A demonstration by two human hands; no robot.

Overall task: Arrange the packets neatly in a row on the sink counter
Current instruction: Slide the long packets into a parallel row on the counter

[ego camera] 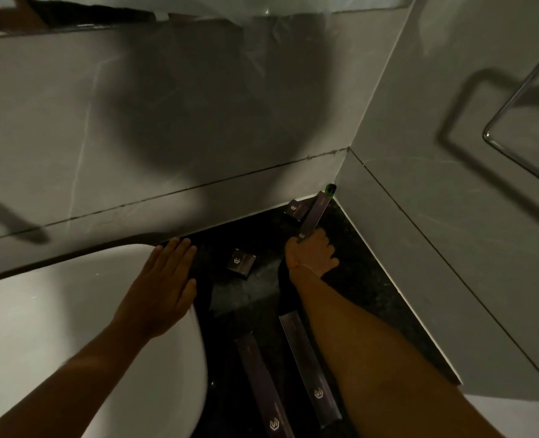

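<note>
While the left hand [162, 284] lies flat, fingers spread, on the white basin rim [195, 336], the right hand [309, 252] is closed round the near end of a long dark packet [317, 213], tilted toward the wall corner. Small square packet [240, 263] sits centre of black counter [372, 279]; another [296, 209] by the back wall. Two long packets [263, 387] [307, 371] lie approx. parallel nearer the camera.

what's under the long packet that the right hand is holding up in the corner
A small square packet lies partly beneath the long packet gripped by the right hand. Its right part is covered.
</note>
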